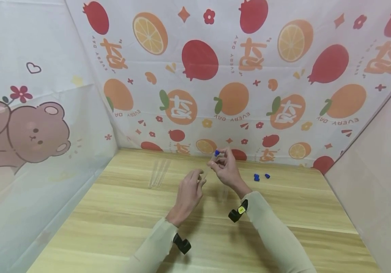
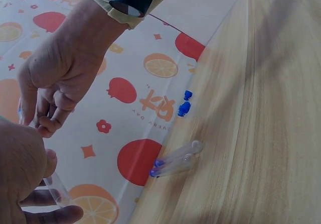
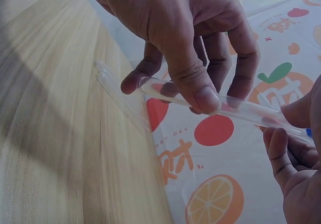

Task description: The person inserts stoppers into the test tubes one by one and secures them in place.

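Observation:
My left hand [image 1: 188,191] pinches a clear test tube [image 3: 241,111] between thumb and fingers. The tube's rounded end points back toward the left palm, and its other end slants up to my right hand [image 1: 229,172]. There the right thumb and fingers grip a blue stopper [image 1: 217,152] and the tube's upper end. In the right wrist view only an edge of the stopper shows beside the right fingers. Both hands are raised over the back half of the table.
Several clear tubes [image 1: 158,173] without stoppers lie side by side at the left of the wooden table [image 1: 113,227]. Loose blue stoppers [image 1: 257,177] lie at the right. Two tubes with blue stoppers [image 2: 175,158] lie near the right hand. A fruit-print cloth [image 1: 199,94] hangs behind.

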The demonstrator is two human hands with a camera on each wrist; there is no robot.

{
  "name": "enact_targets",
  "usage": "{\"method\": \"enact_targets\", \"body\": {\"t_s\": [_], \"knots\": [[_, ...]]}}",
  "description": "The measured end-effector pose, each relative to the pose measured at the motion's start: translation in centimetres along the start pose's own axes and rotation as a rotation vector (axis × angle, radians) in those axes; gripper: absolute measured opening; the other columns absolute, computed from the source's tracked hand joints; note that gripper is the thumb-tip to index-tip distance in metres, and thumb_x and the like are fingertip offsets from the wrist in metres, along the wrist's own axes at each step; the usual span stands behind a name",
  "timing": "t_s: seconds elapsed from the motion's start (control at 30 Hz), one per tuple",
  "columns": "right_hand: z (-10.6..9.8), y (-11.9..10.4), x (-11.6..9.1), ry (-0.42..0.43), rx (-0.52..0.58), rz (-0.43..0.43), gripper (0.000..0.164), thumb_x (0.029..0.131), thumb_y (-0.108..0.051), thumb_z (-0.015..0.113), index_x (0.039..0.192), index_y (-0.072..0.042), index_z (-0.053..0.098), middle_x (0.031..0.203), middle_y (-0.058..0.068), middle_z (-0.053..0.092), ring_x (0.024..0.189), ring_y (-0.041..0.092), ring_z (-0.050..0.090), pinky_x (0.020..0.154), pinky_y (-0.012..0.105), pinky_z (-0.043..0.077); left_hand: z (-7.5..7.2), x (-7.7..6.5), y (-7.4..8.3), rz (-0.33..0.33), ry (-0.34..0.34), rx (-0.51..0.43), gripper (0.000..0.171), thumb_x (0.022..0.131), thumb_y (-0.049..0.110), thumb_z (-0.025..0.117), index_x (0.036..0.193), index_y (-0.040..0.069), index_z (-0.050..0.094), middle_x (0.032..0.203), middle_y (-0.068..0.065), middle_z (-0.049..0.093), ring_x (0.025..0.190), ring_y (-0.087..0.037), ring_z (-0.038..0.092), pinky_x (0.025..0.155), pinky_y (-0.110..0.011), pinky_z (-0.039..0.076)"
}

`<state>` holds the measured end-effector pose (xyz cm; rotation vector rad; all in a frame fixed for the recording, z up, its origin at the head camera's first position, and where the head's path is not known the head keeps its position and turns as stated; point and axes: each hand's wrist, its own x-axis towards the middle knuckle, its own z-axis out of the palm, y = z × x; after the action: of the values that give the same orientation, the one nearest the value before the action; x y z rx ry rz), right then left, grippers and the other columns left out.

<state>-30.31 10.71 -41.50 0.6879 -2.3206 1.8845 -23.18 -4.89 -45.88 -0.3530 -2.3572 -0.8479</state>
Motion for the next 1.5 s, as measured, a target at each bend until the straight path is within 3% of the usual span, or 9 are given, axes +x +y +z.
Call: {"method": "enact_targets", "body": {"t_s": [0.1, 0.3, 0.4, 0.7, 0.87, 1.03, 1.17, 1.5], "knots": [[-0.1, 0.0, 0.1, -0.002, -0.001, -0.009, 0.041, 0.095, -0.002, 0.067, 0.127, 0.0, 0.04, 0.104, 0.029, 0.07, 0.093, 0.037, 0.073, 0.071, 0.019, 0.057, -0.1, 0.1, 0.1, -0.006, 0.001, 0.0, 0.025, 0.09, 0.008, 0.073, 0.113, 0.0, 0.065, 0.091, -0.012, 0.07, 0.077, -0.022, 0.068, 0.064, -0.028, 0.058], [-0.3, 0.0, 0.3, -0.016, 0.001, -0.005, 0.039, 0.096, -0.003, 0.066, 0.126, -0.001, 0.041, 0.103, 0.028, 0.07, 0.08, 0.013, 0.071, 0.064, 0.019, 0.054, 0.0, 0.1, 0.0, -0.007, -0.004, -0.005, 0.025, 0.091, 0.009, 0.074, 0.113, 0.001, 0.065, 0.091, -0.011, 0.071, 0.077, -0.021, 0.069, 0.064, -0.028, 0.058], [-0.4, 0.0, 0.3, -0.017, 0.005, -0.009, 0.04, 0.096, -0.004, 0.067, 0.125, 0.0, 0.041, 0.101, 0.03, 0.07, 0.075, 0.008, 0.068, 0.06, 0.018, 0.051, 0.0, 0.1, 0.0, -0.001, -0.007, -0.014, 0.025, 0.091, 0.009, 0.073, 0.113, 0.0, 0.065, 0.092, -0.012, 0.071, 0.076, -0.021, 0.069, 0.064, -0.026, 0.058], [-0.9, -0.1, 0.5, -0.045, 0.031, 0.007, 0.048, 0.098, -0.005, 0.065, 0.136, 0.002, 0.038, 0.1, 0.035, 0.068, 0.073, 0.01, 0.063, 0.061, 0.018, 0.049, -0.3, 0.1, 0.2, -0.001, -0.071, -0.071, 0.028, 0.096, 0.014, 0.07, 0.12, 0.003, 0.062, 0.095, -0.012, 0.071, 0.073, -0.017, 0.067, 0.061, -0.019, 0.053], [-1.2, 0.4, 0.7, -0.037, 0.021, -0.005, 0.052, 0.099, -0.007, 0.063, 0.143, 0.001, 0.036, 0.101, 0.037, 0.068, 0.071, 0.01, 0.062, 0.061, 0.018, 0.048, -0.5, -0.1, 0.2, 0.016, -0.124, -0.085, 0.037, 0.096, 0.016, 0.07, 0.129, 0.002, 0.06, 0.1, -0.011, 0.071, 0.078, -0.02, 0.068, 0.064, -0.022, 0.055], [-1.8, 0.6, 1.0, -0.012, -0.022, -0.001, 0.05, 0.1, -0.011, 0.063, 0.143, -0.005, 0.04, 0.098, 0.034, 0.07, 0.071, 0.007, 0.062, 0.063, 0.02, 0.05, -0.7, -0.4, 0.0, 0.032, -0.178, -0.095, 0.047, 0.093, 0.016, 0.073, 0.135, 0.002, 0.057, 0.106, -0.012, 0.07, 0.085, -0.027, 0.07, 0.07, -0.027, 0.057], [-2.4, 0.5, 1.3, 0.003, -0.055, 0.008, 0.049, 0.1, -0.012, 0.064, 0.143, -0.009, 0.042, 0.092, 0.028, 0.071, 0.065, 0.012, 0.06, 0.056, 0.022, 0.049, -0.8, -0.6, -0.1, 0.058, -0.204, -0.089, 0.051, 0.092, 0.016, 0.075, 0.138, 0.004, 0.056, 0.11, -0.012, 0.069, 0.089, -0.027, 0.069, 0.073, -0.029, 0.057], [-3.0, 0.9, 1.7, -0.017, -0.083, 0.08, 0.053, 0.099, -0.01, 0.063, 0.147, -0.01, 0.04, 0.091, 0.023, 0.072, 0.069, 0.012, 0.061, 0.061, 0.024, 0.05, -0.6, -0.7, -0.4, 0.114, -0.249, -0.046, 0.048, 0.095, 0.022, 0.071, 0.137, 0.003, 0.056, 0.113, -0.013, 0.068, 0.098, -0.027, 0.067, 0.08, -0.034, 0.06]]}}
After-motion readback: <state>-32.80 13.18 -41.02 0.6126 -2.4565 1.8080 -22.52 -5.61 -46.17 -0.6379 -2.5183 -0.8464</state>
